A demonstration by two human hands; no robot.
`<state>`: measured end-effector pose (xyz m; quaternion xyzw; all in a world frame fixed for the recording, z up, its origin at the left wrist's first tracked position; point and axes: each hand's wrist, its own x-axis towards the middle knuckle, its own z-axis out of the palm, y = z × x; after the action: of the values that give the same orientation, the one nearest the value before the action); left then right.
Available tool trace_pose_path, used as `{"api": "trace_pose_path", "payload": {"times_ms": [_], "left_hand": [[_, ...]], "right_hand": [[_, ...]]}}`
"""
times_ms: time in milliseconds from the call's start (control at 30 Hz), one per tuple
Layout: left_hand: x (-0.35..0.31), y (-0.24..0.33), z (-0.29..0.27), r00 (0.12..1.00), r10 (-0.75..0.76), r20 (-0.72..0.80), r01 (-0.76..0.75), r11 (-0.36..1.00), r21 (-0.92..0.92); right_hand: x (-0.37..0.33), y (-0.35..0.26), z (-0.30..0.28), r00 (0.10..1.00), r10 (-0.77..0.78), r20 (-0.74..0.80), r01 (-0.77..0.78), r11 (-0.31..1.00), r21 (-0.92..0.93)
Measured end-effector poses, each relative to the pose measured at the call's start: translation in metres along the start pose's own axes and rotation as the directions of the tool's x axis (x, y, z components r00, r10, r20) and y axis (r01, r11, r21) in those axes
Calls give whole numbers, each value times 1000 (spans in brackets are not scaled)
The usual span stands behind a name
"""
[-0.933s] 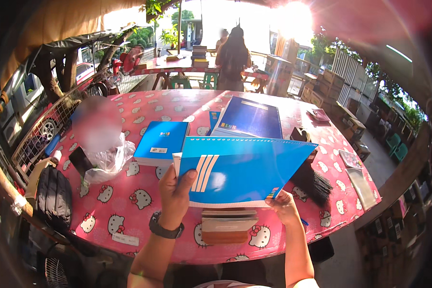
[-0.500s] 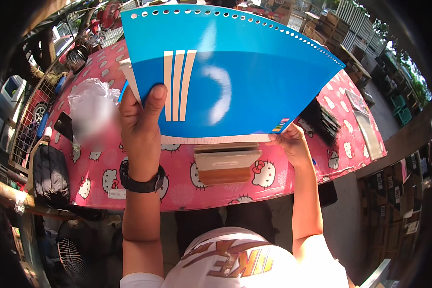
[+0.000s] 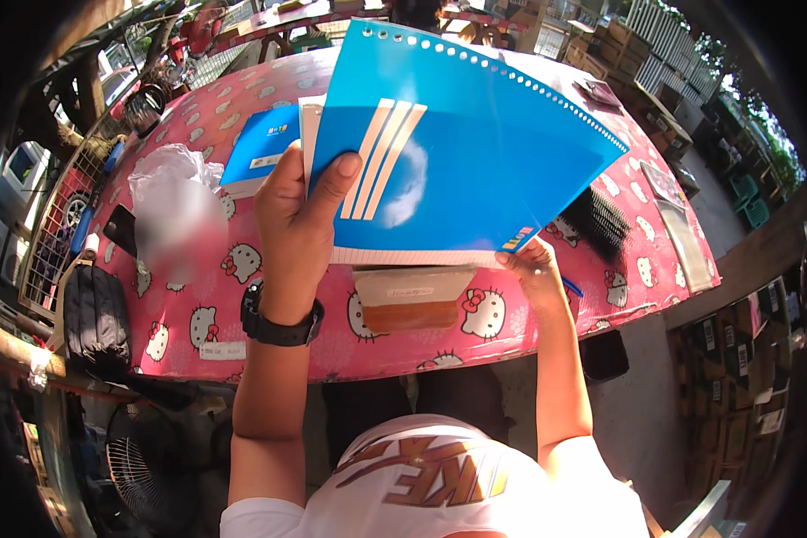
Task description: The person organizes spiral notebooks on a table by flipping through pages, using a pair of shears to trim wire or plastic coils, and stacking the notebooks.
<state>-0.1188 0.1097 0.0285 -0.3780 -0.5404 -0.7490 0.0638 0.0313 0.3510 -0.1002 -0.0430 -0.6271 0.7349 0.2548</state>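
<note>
Both my hands hold a blue notebook [image 3: 475,152] raised and tilted above the table. Its cover carries three pale stripes, a row of punched holes runs along the far edge, and lined pages peep out beneath the near edge. My left hand [image 3: 298,224], with a black watch on the wrist, grips the left side, thumb on the cover. At the near right corner my right hand [image 3: 533,269] pinches the edge. Below the notebook stands a small grey and brown box-like object [image 3: 412,300]. A black ridged, comb-like bundle [image 3: 596,224] lies right of the notebook, partly hidden.
The pink patterned tablecloth [image 3: 377,350] covers the table. On its left are another blue notebook [image 3: 264,143], a crumpled clear plastic bag [image 3: 175,179], a dark phone-like object [image 3: 119,229] and a black pouch [image 3: 97,314]. A blue pen [image 3: 572,287] lies by my right wrist.
The held notebook has shifted right at its left side and tilted, along with my left hand. The other blue notebook on the table has come into fuller view. My right hand keeps its corner grip.
</note>
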Motion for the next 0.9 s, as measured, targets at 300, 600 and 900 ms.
{"api": "trace_pose_path", "payload": {"times_ms": [300,600,900], "left_hand": [[4,3,3,1000,14,-6,-14,998,66],[-9,-16,-3,995,-92,34,89,992,88],[-74,-55,-62,936,-352,12,352,933,-72]], "right_hand": [[3,6,-7,1000,-1,31,0,999,47],[-2,27,-17,1000,17,-23,-16,999,50],[-22,41,-19,969,240,54,-221,948,-230]]}}
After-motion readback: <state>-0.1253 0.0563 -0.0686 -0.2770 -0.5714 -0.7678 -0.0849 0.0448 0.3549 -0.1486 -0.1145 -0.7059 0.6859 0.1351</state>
